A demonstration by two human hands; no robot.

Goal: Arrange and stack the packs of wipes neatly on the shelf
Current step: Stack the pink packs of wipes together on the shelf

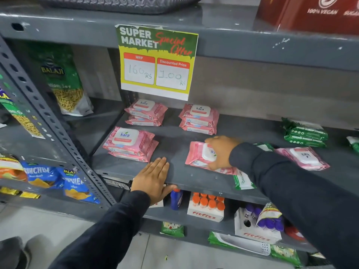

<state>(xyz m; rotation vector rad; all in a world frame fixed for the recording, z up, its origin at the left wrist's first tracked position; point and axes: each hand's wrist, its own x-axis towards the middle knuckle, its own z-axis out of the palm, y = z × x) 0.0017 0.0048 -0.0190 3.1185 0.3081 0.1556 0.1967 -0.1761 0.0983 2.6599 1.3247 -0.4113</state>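
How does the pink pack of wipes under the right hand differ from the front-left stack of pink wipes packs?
The pink pack under the right hand is turned so its white lid label reads upside down; the front-left stack of pink packs shows its label upright. The former is covered by the right hand; the stack is untouched, with the left hand flat on the grey shelf edge beside it. Both are pink packs with white flip lids.

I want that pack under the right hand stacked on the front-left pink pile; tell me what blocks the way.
Nothing visible blocks it. The right hand rests on the pink pack, and only bare shelf lies between it and the front-left pile. The left hand sits flat at the shelf's front edge, below that path.
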